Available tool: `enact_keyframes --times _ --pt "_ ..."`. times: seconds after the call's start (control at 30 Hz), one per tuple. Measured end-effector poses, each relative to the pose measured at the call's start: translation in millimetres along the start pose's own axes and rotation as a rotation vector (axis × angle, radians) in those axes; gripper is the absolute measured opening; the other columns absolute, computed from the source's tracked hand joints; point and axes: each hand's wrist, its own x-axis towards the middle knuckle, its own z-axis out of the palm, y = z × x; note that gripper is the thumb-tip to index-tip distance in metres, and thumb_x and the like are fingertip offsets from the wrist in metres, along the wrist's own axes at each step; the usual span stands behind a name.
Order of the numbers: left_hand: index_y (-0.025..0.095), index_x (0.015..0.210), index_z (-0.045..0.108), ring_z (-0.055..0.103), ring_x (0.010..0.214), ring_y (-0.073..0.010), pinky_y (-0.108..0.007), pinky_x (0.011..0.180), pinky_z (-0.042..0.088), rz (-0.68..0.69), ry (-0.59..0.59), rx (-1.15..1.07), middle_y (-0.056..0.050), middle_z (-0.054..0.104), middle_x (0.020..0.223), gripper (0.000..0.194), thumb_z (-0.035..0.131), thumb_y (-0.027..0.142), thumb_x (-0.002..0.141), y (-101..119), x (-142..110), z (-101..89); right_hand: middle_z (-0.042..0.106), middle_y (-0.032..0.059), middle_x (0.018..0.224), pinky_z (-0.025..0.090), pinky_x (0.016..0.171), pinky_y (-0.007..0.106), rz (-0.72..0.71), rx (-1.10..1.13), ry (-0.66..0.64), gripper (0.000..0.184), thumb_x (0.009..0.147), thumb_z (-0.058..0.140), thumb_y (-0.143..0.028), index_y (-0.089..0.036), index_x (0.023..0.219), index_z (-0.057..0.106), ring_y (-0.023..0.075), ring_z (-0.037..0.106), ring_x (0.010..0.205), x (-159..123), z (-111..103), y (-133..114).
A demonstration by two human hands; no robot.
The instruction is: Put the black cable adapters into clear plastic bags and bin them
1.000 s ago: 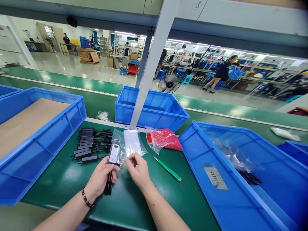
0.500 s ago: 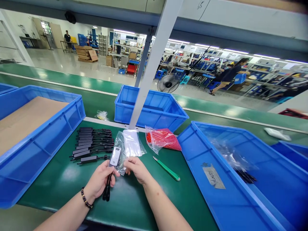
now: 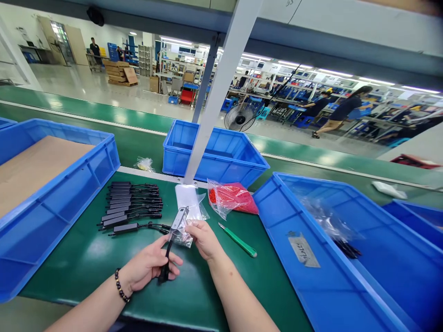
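Left hand [image 3: 152, 263], lower center, has fingers loosely curled around the black cable [image 3: 168, 252] of a small device [image 3: 179, 218] with a pale face, tilted, mid-frame. Right hand [image 3: 206, 240] pinches clear bag [image 3: 186, 239] against the device; can't tell if device is inside. Row of black units [image 3: 119, 203] with cables, left of center. White sheets [image 3: 184, 196] just behind device. Red-filled bag [image 3: 238, 198] and green cutter [image 3: 238, 240] right of center. Blue bin [image 3: 297, 230], right side.
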Motion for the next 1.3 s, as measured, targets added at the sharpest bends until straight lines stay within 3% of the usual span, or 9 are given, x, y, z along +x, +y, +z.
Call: enact_keyframes --times 0.13,0.33,0.5,0.57,0.7,0.77,0.9,0.97,1.3 --pt "0.024 0.134 0.018 0.06 0.064 -0.0192 -0.035 0.06 0.046 0.047 0.032 0.001 -0.012 0.06 0.091 0.069 0.056 0.017 0.077 -5.1 2.5 -1.6 0.044 -0.0036 0.043 0.029 0.046 0.021 0.068 -0.154 -0.16 0.022 0.066 0.056 -0.025 -0.015 0.048 0.049 0.0072 0.037 0.042 -4.3 3.9 -3.6" --pt "0.022 0.134 0.018 0.06 0.065 -0.0184 -0.033 0.063 0.045 0.065 0.04 -0.013 -0.011 0.059 0.089 0.069 0.056 0.017 0.077 -5.5 4.6 -1.8 0.042 -0.0031 0.047 0.028 0.046 0.021 0.069 -0.207 -0.351 0.027 0.07 0.055 -0.029 -0.014 0.049 0.047 0.0066 0.035 0.045 -12.4 7.0 -8.9" --pt "0.018 0.125 0.038 0.058 0.085 -0.023 -0.034 0.074 0.043 0.015 -0.137 -0.152 -0.012 0.057 0.101 0.07 0.069 0.013 0.062 2.2 1.0 1.6 0.039 -0.0034 0.051 0.027 0.047 0.02 0.024 -0.186 -0.46 0.032 0.072 0.058 -0.035 -0.014 0.051 0.046 0.006 0.033 0.047 -16.9 0.9 -10.1" --pt "0.014 0.112 0.051 0.057 0.085 -0.0227 -0.035 0.074 0.043 0.003 -0.12 -0.182 -0.012 0.057 0.098 0.05 0.067 0.019 0.065 1.2 1.6 -0.1 0.039 -0.0036 0.052 0.028 0.048 0.02 0.021 -0.21 -0.538 0.033 0.072 0.059 -0.035 -0.013 0.051 0.046 0.0059 0.033 0.049 -20.1 2.3 -11.0" --pt "0.009 0.084 0.059 0.055 0.059 -0.0142 -0.029 0.06 0.045 -0.008 0.091 -0.114 -0.008 0.058 0.072 0.017 0.06 0.023 0.074 -8.1 7.1 -8.9 0.049 -0.0007 0.059 0.035 0.054 0.022 0.04 -0.319 -0.661 0.028 0.073 0.059 -0.035 -0.012 0.058 0.053 0.0081 0.042 0.055 -23.9 7.1 -12.4" --pt "0.009 0.081 0.059 0.051 0.052 -0.0113 -0.026 0.054 0.043 0.006 0.136 -0.073 -0.006 0.057 0.065 0.015 0.062 0.02 0.072 -11.4 9.3 -12.0 0.05 -0.001 0.057 0.034 0.052 0.021 0.066 -0.357 -0.597 0.029 0.073 0.058 -0.038 -0.013 0.06 0.054 0.0076 0.042 0.053 -21.7 6.6 -10.5" --pt "0.01 0.076 0.058 0.048 0.049 -0.0093 -0.023 0.051 0.041 0.061 0.158 0.021 -0.003 0.055 0.059 0.012 0.063 0.017 0.068 -11.9 9.8 -10.1 0.041 -0.0044 0.045 0.028 0.043 0.019 0.071 -0.34 -0.22 0.041 0.077 0.05 -0.05 -0.014 0.057 0.049 0.0062 0.037 0.042 -11.3 3.9 -0.3" --pt "0.01 0.075 0.058 0.047 0.048 -0.0093 -0.023 0.051 0.041 0.054 0.168 0.065 -0.002 0.054 0.056 0.011 0.063 0.014 0.066 -11.4 9.3 -7.0 0.041 -0.0044 0.045 0.027 0.043 0.019 0.044 -0.294 -0.108 0.043 0.077 0.049 -0.052 -0.014 0.058 0.048 0.0063 0.036 0.041 -7.4 5.4 4.7" --pt "0.012 0.073 0.056 0.05 0.051 -0.0115 -0.024 0.051 0.042 -0.01 0.165 0.074 -0.002 0.054 0.058 0.015 0.066 0.017 0.063 -10.8 8.8 -1.0 0.047 -0.0015 0.051 0.029 0.048 0.021 0.006 -0.096 -0.142 0.039 0.075 0.054 -0.047 -0.014 0.055 0.051 0.0082 0.039 0.047 -7.6 11.1 6.9"
